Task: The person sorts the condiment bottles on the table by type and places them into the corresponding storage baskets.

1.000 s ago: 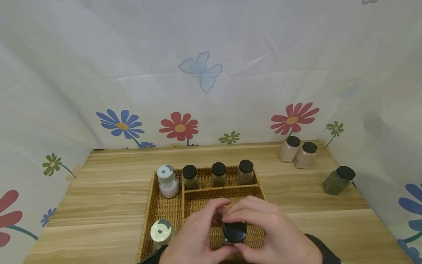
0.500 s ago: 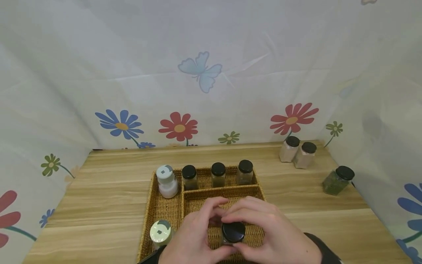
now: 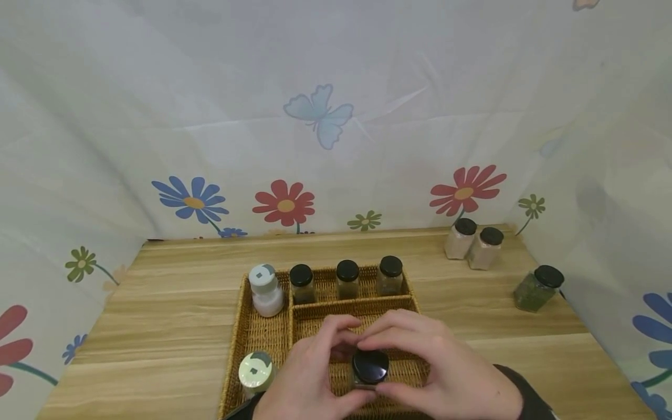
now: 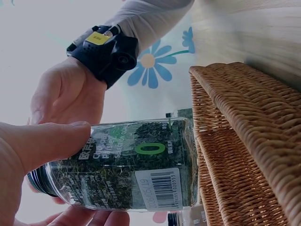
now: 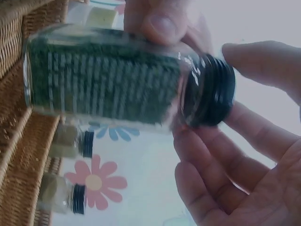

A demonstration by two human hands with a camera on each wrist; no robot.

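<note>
A glass spice jar (image 4: 122, 160) of dried green herbs, with a label and barcode, stands over the wicker tray (image 3: 357, 305) in the head view. My left hand (image 3: 310, 373) grips its body, thumb on one side and fingers on the other. At the top, the right hand (image 3: 446, 370) curves round the black lid (image 3: 370, 366), thumb and fingertips at its ribbed edge. The right wrist view shows the lid (image 5: 216, 89) seated on the jar neck, with the right thumb and fingers on opposite sides of it.
Along the tray's back row stand three black-lidded jars, one a middle jar (image 3: 347, 280). Two white-lidded bottles, a far one (image 3: 268, 291) and a near one (image 3: 256, 372), occupy the left compartment. Two pale-filled jars (image 3: 485, 249) and a green-filled jar (image 3: 538, 289) stand on the table at right.
My right hand has shifted slightly rightward and its fingers and thumb have spread a little around the lid. The left hand and the jar stay almost in place.
</note>
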